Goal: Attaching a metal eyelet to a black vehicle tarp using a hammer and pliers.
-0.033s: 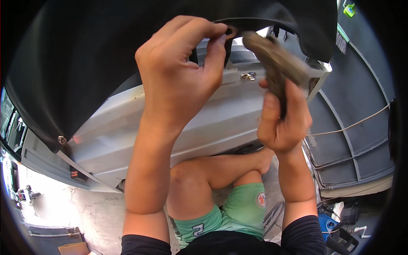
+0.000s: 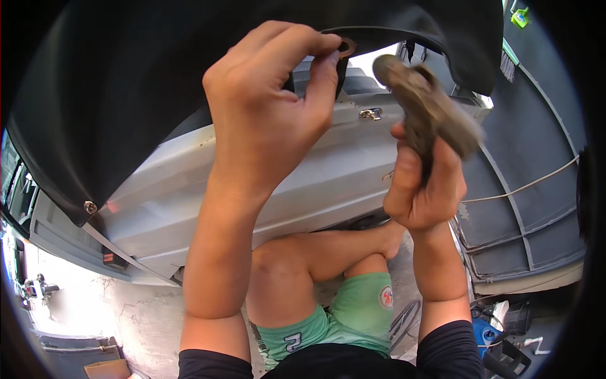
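My left hand pinches the edge of a large black sheet between thumb and forefinger. Right beside those fingertips, a copper-coloured ring is set in the sheet around a hole. My right hand is wrapped round a worn, grey-brown hand tool with a rounded upper end. Motion blurs the tool, so its exact kind is unclear. It is held raised to the right of the ring, apart from it. Lower left on the sheet, another metal ring sits around a fastener.
Behind my hands runs a silver-grey metal side panel with a small metal latch. A dark grey ribbed wall stands at the right with a cord across it. My crossed legs lie below, and a blue object stands lower right.
My right hand's tool has swung to the right and slightly down, away from the ring. My left hand keeps its pinch and has barely shifted.
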Demonstrator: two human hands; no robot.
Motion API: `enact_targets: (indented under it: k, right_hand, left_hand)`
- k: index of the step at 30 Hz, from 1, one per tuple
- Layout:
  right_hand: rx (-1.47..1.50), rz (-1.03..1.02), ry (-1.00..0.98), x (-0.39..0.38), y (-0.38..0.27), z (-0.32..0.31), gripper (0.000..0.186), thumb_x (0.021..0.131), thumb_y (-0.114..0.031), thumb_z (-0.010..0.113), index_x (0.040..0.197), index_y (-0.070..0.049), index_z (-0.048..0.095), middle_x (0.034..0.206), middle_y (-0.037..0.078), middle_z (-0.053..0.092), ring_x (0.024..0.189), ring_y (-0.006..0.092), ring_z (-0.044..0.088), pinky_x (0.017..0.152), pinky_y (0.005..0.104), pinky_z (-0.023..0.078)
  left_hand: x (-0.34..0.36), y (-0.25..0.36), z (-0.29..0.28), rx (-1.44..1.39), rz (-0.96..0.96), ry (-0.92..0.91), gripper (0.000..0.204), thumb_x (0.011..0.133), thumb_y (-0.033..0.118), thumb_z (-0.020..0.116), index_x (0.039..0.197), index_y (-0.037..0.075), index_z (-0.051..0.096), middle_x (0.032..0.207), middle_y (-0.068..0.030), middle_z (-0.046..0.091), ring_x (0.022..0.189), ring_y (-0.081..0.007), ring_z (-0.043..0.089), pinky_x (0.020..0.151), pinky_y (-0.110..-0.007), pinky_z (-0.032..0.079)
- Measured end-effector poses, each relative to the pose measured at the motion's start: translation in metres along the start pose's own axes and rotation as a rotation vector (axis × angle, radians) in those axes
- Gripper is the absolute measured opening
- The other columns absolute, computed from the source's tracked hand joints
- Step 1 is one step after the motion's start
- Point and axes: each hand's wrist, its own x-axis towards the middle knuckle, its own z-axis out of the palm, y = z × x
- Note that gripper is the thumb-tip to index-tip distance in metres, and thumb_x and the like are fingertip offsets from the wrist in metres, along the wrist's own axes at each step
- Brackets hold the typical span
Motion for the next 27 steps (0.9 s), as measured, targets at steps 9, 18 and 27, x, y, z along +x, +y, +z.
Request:
enact_targets:
  k: [9,18,27]
  right_hand:
    - [-0.017,-0.155,0.011,0.002,0.01,0.003,0.041,0.093,0.003,0.06,0.134,0.009,0.057,0.102,0.023,0.07,0.072,0.0287,0.069,0.065,0.0363,0.057]
    - [-0.163,0.005,-0.159,0.009,0.007,-0.002,0.036,0.1,-0.002,0.058,0.134,0.013,0.056,0.098,0.018,0.071,0.083,0.0184,0.069,0.076,0.0295,0.057]
    - [-0.108,0.135,-0.214,0.011,0.002,-0.003,0.034,0.099,-0.002,0.061,0.131,0.01,0.059,0.099,0.017,0.071,0.082,0.0173,0.069,0.076,0.0286,0.056]
  left_hand:
    - [0.001,0.006,0.002,-0.072,-0.034,0.022,0.012,0.083,-0.008,0.074,0.094,-0.003,0.075,0.09,-0.008,0.077,0.082,-0.0117,0.071,0.077,-0.022,0.054]
    - [0.001,0.004,0.003,-0.135,-0.001,0.039,0.013,0.083,-0.007,0.077,0.095,-0.004,0.076,0.089,-0.0065,0.077,0.083,-0.0095,0.07,0.076,-0.021,0.053]
    - [0.005,0.006,0.004,-0.109,-0.118,0.016,0.015,0.084,-0.008,0.077,0.098,-0.003,0.076,0.091,-0.0062,0.078,0.085,-0.0089,0.071,0.077,-0.021,0.053]
